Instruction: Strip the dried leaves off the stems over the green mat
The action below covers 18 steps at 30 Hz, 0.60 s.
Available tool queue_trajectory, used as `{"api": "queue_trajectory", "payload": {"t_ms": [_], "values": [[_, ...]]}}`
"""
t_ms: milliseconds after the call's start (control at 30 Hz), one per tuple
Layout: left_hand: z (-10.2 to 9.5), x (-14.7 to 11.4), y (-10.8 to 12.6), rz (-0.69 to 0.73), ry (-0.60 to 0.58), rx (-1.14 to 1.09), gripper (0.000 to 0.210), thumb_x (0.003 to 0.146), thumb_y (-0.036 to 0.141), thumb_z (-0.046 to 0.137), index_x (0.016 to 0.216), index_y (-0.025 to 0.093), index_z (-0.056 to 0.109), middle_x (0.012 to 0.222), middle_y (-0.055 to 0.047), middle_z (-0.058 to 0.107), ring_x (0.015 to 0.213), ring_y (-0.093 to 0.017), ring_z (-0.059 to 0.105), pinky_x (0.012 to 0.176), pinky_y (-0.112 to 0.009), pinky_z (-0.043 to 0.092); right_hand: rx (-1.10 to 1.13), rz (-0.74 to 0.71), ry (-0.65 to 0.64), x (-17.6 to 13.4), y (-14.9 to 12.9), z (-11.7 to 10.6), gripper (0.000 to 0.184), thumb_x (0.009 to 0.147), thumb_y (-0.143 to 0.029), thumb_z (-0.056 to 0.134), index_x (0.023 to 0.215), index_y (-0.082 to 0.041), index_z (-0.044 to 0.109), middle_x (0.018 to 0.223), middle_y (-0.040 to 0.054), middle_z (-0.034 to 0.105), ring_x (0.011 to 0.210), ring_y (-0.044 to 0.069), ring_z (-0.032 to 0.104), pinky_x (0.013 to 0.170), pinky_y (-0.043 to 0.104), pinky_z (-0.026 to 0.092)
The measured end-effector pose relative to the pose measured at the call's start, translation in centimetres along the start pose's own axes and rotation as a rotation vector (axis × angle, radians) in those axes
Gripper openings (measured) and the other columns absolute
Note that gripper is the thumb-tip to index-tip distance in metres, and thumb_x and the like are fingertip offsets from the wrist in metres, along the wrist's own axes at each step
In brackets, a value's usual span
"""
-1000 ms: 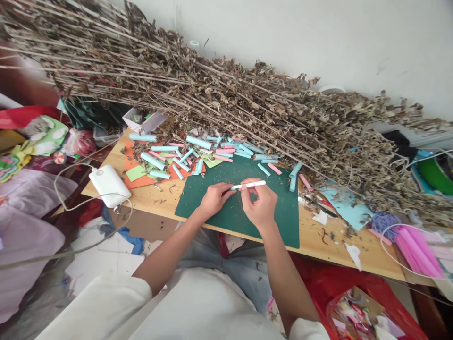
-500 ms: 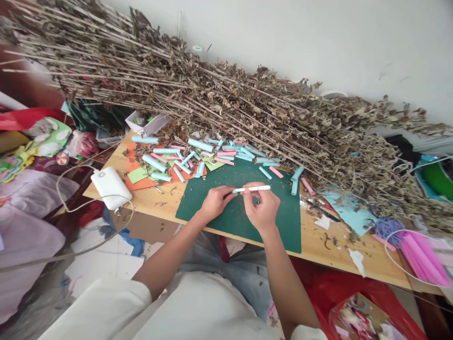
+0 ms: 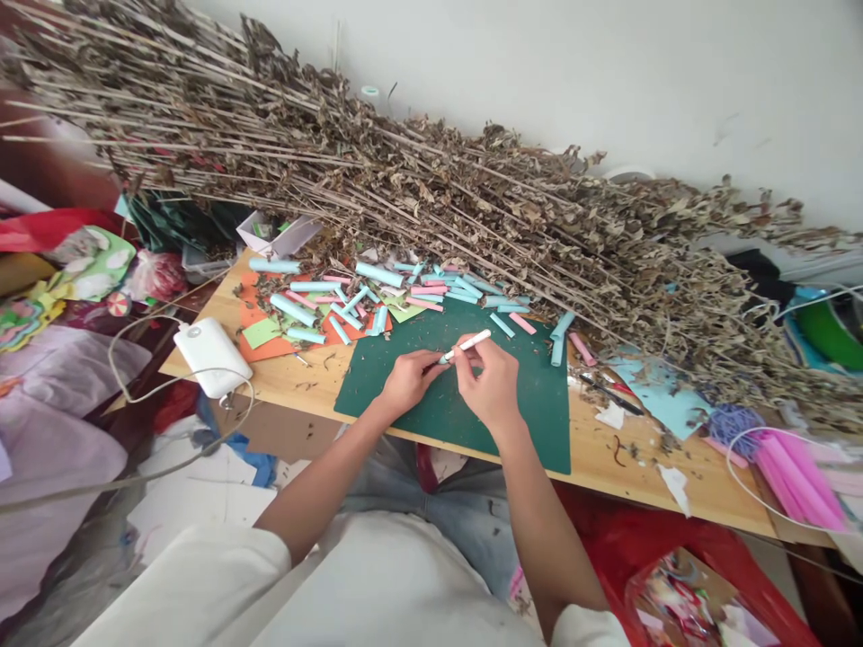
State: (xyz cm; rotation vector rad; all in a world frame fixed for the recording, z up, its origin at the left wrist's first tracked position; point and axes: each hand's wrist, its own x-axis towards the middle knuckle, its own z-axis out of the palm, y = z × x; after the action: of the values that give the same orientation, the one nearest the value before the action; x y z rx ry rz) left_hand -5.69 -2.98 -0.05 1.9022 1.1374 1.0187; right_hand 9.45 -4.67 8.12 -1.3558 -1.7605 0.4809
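My right hand grips a slim white pen over the green cutting mat. The pen slants, its back end up to the right and its tip pointing at the fingers of my left hand. That hand is closed in a pinch on a small pale blue piece, mostly hidden by the fingers, and the pen tip meets it. Beyond the mat lie several light blue paper rolls and pink paper rolls, loosely heaped.
A long heap of dried stalks covers the back of the table. At left a white power bank trails a cable. Right of the mat are a black-handled tool, light blue paper and purple string. A red bag sits below.
The pen has tilted from nearly level to a steeper slant, its back end rising and shifting left. My right hand has moved slightly left, closer to my left hand.
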Motion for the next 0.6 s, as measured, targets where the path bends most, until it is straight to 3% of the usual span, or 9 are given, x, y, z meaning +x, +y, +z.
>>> {"api": "queue_trajectory", "payload": {"t_ms": [200,400,500,600], "values": [[0.1,0.0,0.0,0.008,0.031,0.021,0.023,0.092,0.034,0.059,0.100,0.017,0.072,0.092,-0.008,0.073,0.082,-0.018,0.068,0.076,-0.027,0.052,0.101,0.099,0.196,0.6,0.0,-1.3,0.016,0.090,-0.036,0.056,0.090,-0.021,0.061,0.082,0.0053,0.070,0.071,0.018,0.070,0.068,0.029,0.059],[0.1,0.1,-0.2,0.000,0.020,0.078,0.023,0.092,0.034,0.058,0.087,0.015,0.071,0.081,-0.006,0.069,0.072,-0.015,0.063,0.069,-0.024,0.048,0.492,0.322,0.060,1.4,2.6,0.8,0.025,0.084,-0.045,0.062,0.087,-0.020,0.059,0.078,0.0035,0.071,0.069,0.017,0.070,0.066,0.031,0.060],[0.1,0.1,-0.2,0.001,0.014,0.087,0.024,0.092,0.033,0.058,0.083,0.015,0.070,0.077,-0.005,0.067,0.068,-0.013,0.061,0.066,-0.023,0.046,0.613,0.379,0.068,1.1,3.3,1.3,0.026,0.081,-0.044,0.066,0.086,-0.019,0.059,0.075,0.0029,0.071,0.066,0.017,0.070,0.063,0.031,0.060],[0.1,0.1,-0.1,0.006,0.030,0.054,0.021,0.092,0.033,0.059,0.092,0.016,0.071,0.084,-0.005,0.070,0.073,-0.014,0.063,0.070,-0.023,0.048,0.669,0.391,0.104,0.7,3.5,1.0,0.024,0.081,-0.041,0.067,0.086,-0.018,0.059,0.074,0.0022,0.071,0.063,0.016,0.069,0.062,0.030,0.059]]}}
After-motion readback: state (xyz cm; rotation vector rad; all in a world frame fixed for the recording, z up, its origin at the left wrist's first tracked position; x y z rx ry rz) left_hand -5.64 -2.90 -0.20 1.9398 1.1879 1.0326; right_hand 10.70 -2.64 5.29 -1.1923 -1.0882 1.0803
